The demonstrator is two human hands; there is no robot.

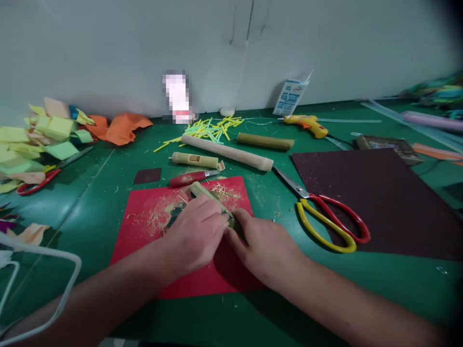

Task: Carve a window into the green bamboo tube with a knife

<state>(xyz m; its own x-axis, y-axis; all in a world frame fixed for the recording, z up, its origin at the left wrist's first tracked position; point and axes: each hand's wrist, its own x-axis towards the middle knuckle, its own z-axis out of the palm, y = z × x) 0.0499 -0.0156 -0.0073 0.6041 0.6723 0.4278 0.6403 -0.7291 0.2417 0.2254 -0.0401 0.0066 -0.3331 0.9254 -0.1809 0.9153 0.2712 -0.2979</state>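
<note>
A short bamboo tube (pixel 200 190) lies slanted over a red sheet (pixel 137 207) on the table. My left hand (pixel 198 229) is closed over its middle, with the fingers curled together. At the near end of the tube, my right hand (pixel 265 243) pinches it between thumb and fingers. Whether a small tool is also between the hands is hidden. Pale shavings (pixel 155 224) and dust are scattered on the red sheet. A dark piece (pixel 175 212) shows beside my left hand; its kind is unclear. Just beyond lies a red-handled knife (pixel 188 179).
Behind lie a notched bamboo tube (pixel 195 159), a long pale rod (pixel 227 152) and a darker bamboo piece (pixel 265 141). Scissors (pixel 321 212) rest right, partly on a dark brown sheet (pixel 361 193). A yellow glue gun (pixel 307 124) sits farther back; folded papers (pixel 47 130) crowd the left.
</note>
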